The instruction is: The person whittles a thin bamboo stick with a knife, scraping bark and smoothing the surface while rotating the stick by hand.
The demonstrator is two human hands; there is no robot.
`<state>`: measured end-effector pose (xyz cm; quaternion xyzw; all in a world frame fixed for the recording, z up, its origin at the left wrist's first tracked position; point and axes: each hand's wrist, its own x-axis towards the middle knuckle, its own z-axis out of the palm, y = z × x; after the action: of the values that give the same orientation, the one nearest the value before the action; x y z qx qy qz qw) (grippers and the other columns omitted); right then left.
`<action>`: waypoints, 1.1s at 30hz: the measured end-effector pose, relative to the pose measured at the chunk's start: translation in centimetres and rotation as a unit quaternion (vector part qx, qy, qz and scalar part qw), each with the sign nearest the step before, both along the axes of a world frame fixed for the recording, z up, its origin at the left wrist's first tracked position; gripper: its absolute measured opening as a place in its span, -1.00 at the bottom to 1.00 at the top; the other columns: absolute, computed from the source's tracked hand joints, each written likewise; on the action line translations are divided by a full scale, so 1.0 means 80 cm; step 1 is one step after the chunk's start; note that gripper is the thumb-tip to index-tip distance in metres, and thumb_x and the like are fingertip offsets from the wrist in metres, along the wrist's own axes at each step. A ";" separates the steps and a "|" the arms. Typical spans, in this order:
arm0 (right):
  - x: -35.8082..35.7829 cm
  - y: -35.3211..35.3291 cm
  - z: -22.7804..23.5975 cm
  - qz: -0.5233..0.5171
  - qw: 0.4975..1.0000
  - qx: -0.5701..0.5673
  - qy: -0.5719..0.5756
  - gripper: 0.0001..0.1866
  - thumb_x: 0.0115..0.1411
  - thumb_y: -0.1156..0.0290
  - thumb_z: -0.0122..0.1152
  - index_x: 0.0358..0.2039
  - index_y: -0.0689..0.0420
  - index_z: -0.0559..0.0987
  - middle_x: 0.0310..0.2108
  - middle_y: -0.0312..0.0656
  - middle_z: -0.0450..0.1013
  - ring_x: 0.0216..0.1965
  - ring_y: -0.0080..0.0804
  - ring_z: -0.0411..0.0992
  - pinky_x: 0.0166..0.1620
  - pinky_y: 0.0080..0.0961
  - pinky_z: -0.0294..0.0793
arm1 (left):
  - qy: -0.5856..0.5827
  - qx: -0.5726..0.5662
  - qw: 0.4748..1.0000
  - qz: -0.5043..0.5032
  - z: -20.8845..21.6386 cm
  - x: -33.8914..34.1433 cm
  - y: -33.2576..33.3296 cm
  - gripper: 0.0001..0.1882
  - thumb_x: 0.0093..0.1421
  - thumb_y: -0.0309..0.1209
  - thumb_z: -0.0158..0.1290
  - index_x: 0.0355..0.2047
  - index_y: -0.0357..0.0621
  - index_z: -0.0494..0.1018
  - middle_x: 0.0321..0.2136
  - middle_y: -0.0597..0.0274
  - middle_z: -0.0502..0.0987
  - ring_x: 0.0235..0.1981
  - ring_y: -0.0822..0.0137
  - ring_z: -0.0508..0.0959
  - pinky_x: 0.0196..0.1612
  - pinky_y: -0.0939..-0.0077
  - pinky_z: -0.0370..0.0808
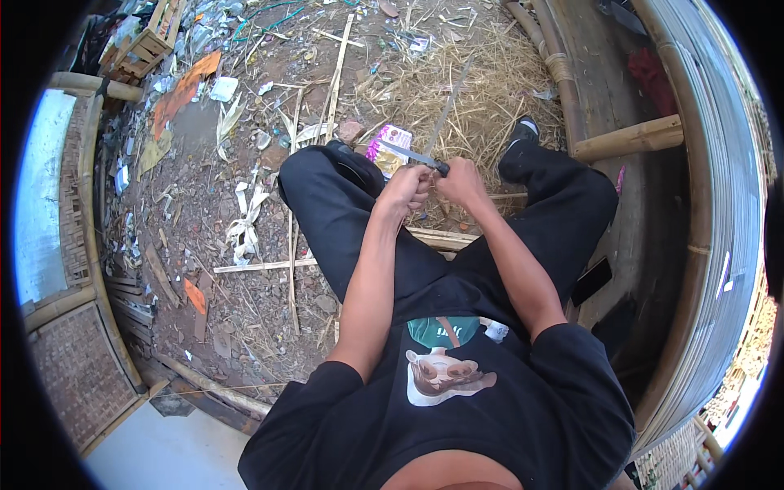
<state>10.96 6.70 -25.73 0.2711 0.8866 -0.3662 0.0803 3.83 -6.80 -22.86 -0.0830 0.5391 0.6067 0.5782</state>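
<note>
My right hand (463,181) is closed around the black handle of a knife (411,153), between my knees. The blade points left and away from me, passing just beyond my left hand (406,189). My left hand is closed, its fingers curled round the near end of a thin bamboo strip (448,108). That strip stretches away from me over the straw, and the knife crosses it close to my fingers. Exactly where blade and strip touch is too small to make out. A pink and white packet (390,147) lies on the ground beyond the blade.
Pale shavings (490,82) cover the ground ahead. Several bamboo strips (339,77) and scraps of litter lie to the left, with an orange sheet (184,94) and a wooden crate (145,47) farther off. A bamboo frame (629,143) and a dark phone-like slab (591,281) are at my right.
</note>
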 end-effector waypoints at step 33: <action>-0.091 0.203 -0.059 -0.320 0.941 0.104 -0.032 -0.68 -0.04 0.28 0.14 -0.37 0.28 0.58 -0.27 0.15 0.51 -0.17 0.05 0.49 -0.08 -0.19 0.46 | -0.038 0.064 0.997 -0.012 0.010 0.025 -0.015 -0.62 0.28 -0.32 -0.17 -0.69 0.05 0.08 -0.83 0.54 -0.02 -0.88 0.64 -0.03 -0.83 0.67 -0.14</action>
<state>3.66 22.95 -30.44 0.5587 0.7834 -0.2692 -0.0412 5.81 -7.97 -22.06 -0.0625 0.4782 0.6294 0.6093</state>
